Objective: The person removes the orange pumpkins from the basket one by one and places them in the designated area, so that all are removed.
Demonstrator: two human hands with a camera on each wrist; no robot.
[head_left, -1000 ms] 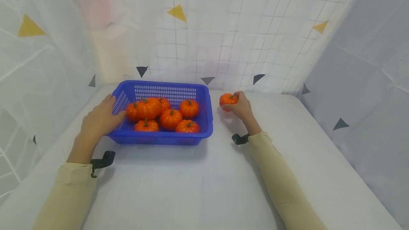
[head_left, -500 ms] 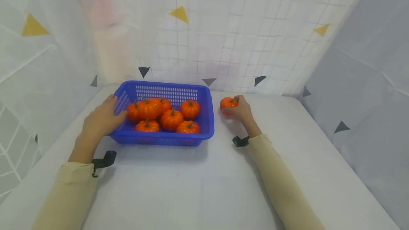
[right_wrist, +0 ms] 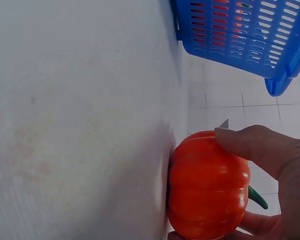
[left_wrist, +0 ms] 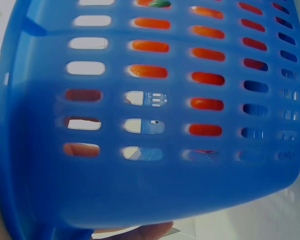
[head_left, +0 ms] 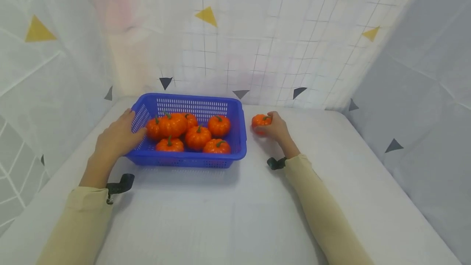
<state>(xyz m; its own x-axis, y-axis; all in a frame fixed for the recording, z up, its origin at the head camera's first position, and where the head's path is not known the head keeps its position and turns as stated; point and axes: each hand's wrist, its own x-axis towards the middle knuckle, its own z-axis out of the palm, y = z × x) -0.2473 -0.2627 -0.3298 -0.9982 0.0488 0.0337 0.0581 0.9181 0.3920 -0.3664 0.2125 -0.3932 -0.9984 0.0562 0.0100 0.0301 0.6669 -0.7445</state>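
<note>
Head view shows two bare hands well apart, each on a different thing. The right hand (head_left: pixel 276 129) has its thumb and fingers curled round an orange pumpkin (head_left: pixel 259 122), thumb on one side and fingers on the other, as the right wrist view bears out. That pumpkin is on the counter (head_left: pixel 176 224), to the right of a blue basket (head_left: pixel 184 155) and near its wall without touching it; its underside seems to meet the counter, though the narrow dark line there makes this hard to swear to. Its green stem (right_wrist: pixel 257 197) points away from the counter. The left hand (head_left: pixel 115 138) grips the basket's left rim, its thumb reaching over to the inner side; how far the fingers wrap outside cannot be told well, since the slotted blue wall fills most of the left wrist view. Inside the basket sit other pumpkins (head_left: pixel 198 137), seven of them showing from above, grouped mostly toward the left and front, with one lying on top of its neighbours; their orange shows through the slots. Pale sleeves (head_left: pixel 79 216) cover both forearms, and a dark wrist camera (head_left: pixel 123 183) juts out below each hand. Beyond the counter rises a white back wall (head_left: pixel 294 23) with thin grid lines, yellow triangles (head_left: pixel 207 16) and dark triangles (head_left: pixel 299 92).
</note>
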